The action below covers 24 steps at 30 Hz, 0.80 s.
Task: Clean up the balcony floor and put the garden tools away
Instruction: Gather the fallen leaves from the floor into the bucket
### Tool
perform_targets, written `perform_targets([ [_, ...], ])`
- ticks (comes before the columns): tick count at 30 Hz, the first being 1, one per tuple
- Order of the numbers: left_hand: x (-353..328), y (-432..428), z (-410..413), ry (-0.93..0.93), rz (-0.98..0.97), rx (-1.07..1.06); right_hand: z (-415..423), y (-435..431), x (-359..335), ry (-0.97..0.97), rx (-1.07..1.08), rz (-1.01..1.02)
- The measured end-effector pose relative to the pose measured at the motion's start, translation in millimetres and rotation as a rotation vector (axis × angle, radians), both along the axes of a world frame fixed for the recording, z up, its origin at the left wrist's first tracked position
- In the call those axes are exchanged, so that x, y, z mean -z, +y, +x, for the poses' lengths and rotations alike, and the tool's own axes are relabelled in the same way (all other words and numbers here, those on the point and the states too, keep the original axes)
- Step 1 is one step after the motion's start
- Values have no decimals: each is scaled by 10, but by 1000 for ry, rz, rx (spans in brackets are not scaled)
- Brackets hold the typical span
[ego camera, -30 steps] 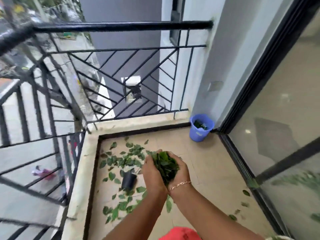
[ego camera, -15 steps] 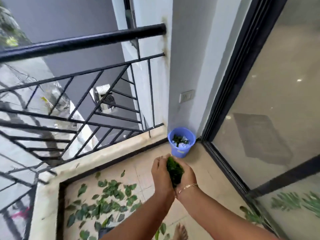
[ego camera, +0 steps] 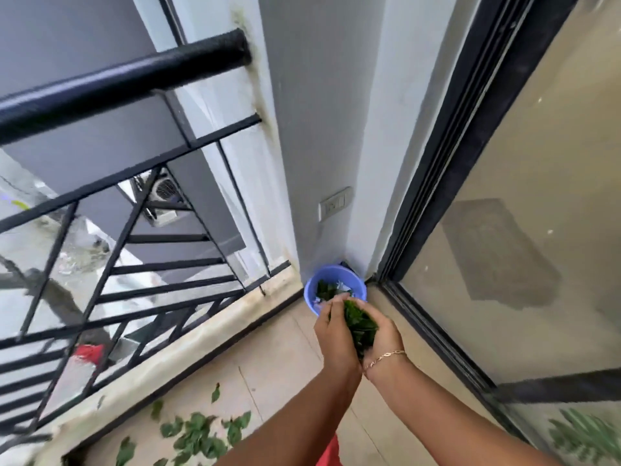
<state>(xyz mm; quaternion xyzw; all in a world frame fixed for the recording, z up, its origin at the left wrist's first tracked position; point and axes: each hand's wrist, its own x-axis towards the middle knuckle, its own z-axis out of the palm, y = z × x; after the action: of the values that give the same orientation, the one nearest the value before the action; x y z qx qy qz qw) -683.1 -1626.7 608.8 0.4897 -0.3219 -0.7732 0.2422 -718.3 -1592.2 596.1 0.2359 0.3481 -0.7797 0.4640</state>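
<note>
Now my left hand (ego camera: 336,336) and right hand (ego camera: 383,338) cup the leaves (ego camera: 359,322), fingers (ego camera: 366,311) curled round them, at the blue bucket (ego camera: 337,272), likely so none spill.

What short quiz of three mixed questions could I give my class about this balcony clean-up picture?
1. True or false: the left hand and right hand together hold a bunch of leaves.
2. Multiple choice: the blue bucket stands A) in the corner beside the glass door, B) on a shelf, C) on a chair.
3. Fill in: loose leaves lie on the balcony ____.
Key: 1 true; 2 A; 3 floor.
</note>
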Motion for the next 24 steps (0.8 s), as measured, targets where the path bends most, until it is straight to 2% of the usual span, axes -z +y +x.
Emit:
perform_targets([
  [4,323,-392,-544,-57,140,53,-529,-389,289,-50,62,84],
  [7,689,-646,-912,-125,174,83,-865,-623,596,-98,130,138],
  [12,1534,-919,-1387,-210,256,154,-1359,-822,1422,-167,152,231],
  [17,2562,-1079,-1736,-250,371,107,-1724,-1009,2465,-260,82,350],
  [21,3490,-1236,-1942,-354,473,49,-1990,-1144,3232,-229,-23,510],
  [24,3925,-1382,-2059,-344,527,89,-2110,-1219,3696,-231,-31,569],
])
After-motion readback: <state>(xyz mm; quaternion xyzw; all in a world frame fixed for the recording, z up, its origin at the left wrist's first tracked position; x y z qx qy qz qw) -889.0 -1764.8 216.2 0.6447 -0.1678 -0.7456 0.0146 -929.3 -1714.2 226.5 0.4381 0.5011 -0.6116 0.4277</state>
